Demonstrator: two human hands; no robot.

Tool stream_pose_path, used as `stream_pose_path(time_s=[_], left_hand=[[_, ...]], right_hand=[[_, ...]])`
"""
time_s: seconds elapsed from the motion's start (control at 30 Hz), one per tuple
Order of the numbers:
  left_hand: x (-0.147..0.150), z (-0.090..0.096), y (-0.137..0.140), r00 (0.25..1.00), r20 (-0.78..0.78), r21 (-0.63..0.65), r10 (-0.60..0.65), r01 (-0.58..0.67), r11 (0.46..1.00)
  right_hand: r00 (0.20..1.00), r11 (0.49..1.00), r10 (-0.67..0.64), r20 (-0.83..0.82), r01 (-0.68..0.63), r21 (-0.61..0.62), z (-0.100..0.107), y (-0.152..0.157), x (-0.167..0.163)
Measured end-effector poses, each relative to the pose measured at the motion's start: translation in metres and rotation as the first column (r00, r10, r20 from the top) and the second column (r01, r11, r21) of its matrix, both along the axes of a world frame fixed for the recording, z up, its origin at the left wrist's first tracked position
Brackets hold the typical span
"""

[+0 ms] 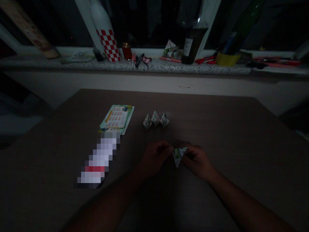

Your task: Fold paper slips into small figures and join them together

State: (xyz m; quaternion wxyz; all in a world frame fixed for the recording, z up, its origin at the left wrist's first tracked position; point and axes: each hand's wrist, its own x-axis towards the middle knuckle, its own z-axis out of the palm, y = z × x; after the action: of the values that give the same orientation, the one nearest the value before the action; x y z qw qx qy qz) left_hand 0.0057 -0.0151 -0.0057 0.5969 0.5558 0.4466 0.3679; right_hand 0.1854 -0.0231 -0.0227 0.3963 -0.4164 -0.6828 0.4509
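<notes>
Between my two hands is a small folded paper triangle (179, 156), green and white with print, its point toward me. My left hand (155, 158) pinches its left corner between thumb and fingers. At its right corner, my right hand (196, 161) grips the paper with bent fingers. Beyond my hands on the table stand three folded paper pieces in a row: a left one (147, 121), a middle one (155, 118) and a right one (164, 120). Left of them lies a stack of printed paper sheets (116, 116). The light is dim, so fingertip detail is faint.
A pixelated phone-like object (98, 161) lies on the wooden table (231, 129) left of my arms. Along the granite windowsill (135, 68) stand a red-and-white checkered bottle (108, 42), a small red jar (126, 51), a dark labelled bottle (190, 48) and a green bottle (246, 22).
</notes>
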Motion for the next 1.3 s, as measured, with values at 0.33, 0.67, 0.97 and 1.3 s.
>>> stream_pose_path(time_s=[0.33, 0.67, 0.97, 1.3], left_hand=[[-0.002, -0.002, 0.005, 0.991, -0.007, 0.005, 0.134, -0.134, 0.991], [-0.001, -0.002, 0.0, 0.988, -0.154, 0.116, -0.015, 0.033, 0.993], [-0.005, 0.002, 0.001, 0.978, -0.202, 0.264, 0.044, 0.011, 0.964], [-0.008, 0.007, 0.0, 0.947, -0.321, 0.363, 0.008, 0.115, 0.924]], right_hand=[[1.0, 1.0, 0.018, -0.007, -0.019, -0.019, 0.008, 0.0, -0.001], [0.976, 0.976, -0.216, -0.034, 0.216, -0.029, 0.003, 0.001, -0.004], [0.988, 0.969, -0.12, 0.101, 0.094, 0.231, 0.005, 0.0, -0.002], [0.982, 0.929, -0.16, 0.102, 0.115, 0.352, 0.008, 0.0, 0.0]])
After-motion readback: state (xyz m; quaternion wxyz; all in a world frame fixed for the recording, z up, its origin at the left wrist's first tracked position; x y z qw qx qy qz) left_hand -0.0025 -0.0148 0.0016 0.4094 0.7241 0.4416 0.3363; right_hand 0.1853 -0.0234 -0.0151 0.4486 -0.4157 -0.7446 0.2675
